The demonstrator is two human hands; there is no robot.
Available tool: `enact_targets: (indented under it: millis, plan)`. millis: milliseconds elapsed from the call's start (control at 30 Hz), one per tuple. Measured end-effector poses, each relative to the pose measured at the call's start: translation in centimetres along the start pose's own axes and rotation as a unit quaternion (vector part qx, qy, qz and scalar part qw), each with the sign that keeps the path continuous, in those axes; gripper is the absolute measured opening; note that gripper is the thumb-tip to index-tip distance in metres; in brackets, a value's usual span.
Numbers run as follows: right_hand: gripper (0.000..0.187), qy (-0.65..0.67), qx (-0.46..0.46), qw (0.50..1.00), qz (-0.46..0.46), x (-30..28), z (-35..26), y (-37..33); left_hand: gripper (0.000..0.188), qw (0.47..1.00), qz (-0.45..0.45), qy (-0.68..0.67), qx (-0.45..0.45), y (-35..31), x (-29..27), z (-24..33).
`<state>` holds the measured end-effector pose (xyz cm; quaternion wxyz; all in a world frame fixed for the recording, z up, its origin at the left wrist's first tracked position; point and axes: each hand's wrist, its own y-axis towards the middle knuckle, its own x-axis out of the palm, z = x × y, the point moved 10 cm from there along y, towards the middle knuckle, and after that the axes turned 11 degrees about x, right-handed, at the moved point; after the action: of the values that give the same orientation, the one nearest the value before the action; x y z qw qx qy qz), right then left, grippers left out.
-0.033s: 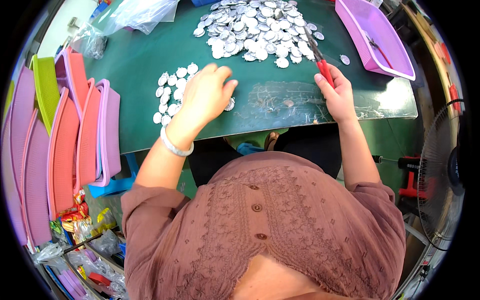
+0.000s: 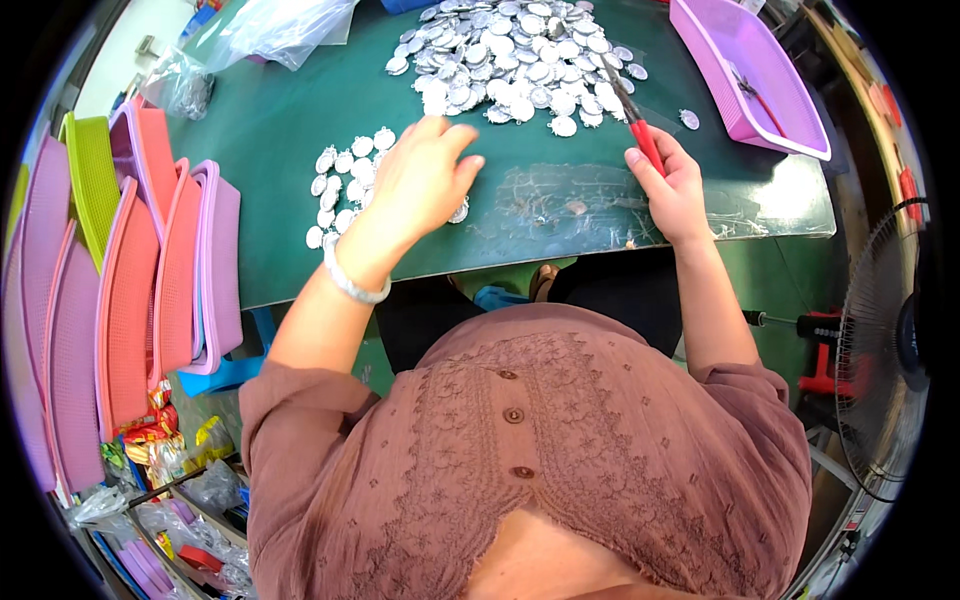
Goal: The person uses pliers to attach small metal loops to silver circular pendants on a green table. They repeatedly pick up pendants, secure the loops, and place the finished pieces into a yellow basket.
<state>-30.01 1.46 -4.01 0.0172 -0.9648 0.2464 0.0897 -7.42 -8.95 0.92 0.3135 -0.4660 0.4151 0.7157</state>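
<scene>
My left hand (image 2: 420, 175) hovers over the right side of a small group of silvery oval metal pendants (image 2: 328, 198). Its thumb stands apart from the bent fingers, and nothing shows between them. One pendant (image 2: 460, 212) peeks out beneath this hand; others there may be covered. In my right hand (image 2: 676, 190) is a pair of pliers with red handles (image 2: 645, 142), its dark jaws pointing up and away toward the edge of a big heap of the same pendants (image 2: 510, 60). A single pendant (image 2: 689, 119) lies by itself right of the pliers.
At the far right of the green table (image 2: 290, 260) stands a purple plastic basket (image 2: 745, 130) with a red-handled tool (image 2: 760, 105) inside. Clear plastic bags (image 2: 290, 30) lie at the far left. Stacked coloured baskets (image 2: 130, 300) rise on the left; a fan (image 2: 870, 350) stands at right.
My left hand has shifted slightly to the right, its thumb a little farther out. My right hand and the pliers have barely moved left.
</scene>
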Motion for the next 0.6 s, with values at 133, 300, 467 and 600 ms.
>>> enact_targets:
  millis: [133, 300, 467, 600]
  plan:
    - [0.037, -0.015, 0.009, 0.999, -0.028, 0.6, 0.1, 0.2, 0.032, 0.999, 0.007, -0.003, 0.046, 4.4, 2.4, 0.2]
    - [0.036, 0.008, -0.007, 1.000, -0.028, 0.4, 0.2, 0.1, 0.033, 0.997, -0.060, -0.046, 0.000, 6.1, 4.5, -0.3]
    - [0.036, -0.030, -0.020, 0.999, -0.026, 0.4, 0.0, -0.2, 0.041, 0.984, -0.068, -0.148, 0.077, 3.9, 4.5, 0.2]
    - [0.036, -0.030, -0.024, 0.999, -0.024, 0.4, -0.1, -0.3, 0.055, 0.981, -0.069, -0.182, -0.014, 2.2, 3.9, -1.7]
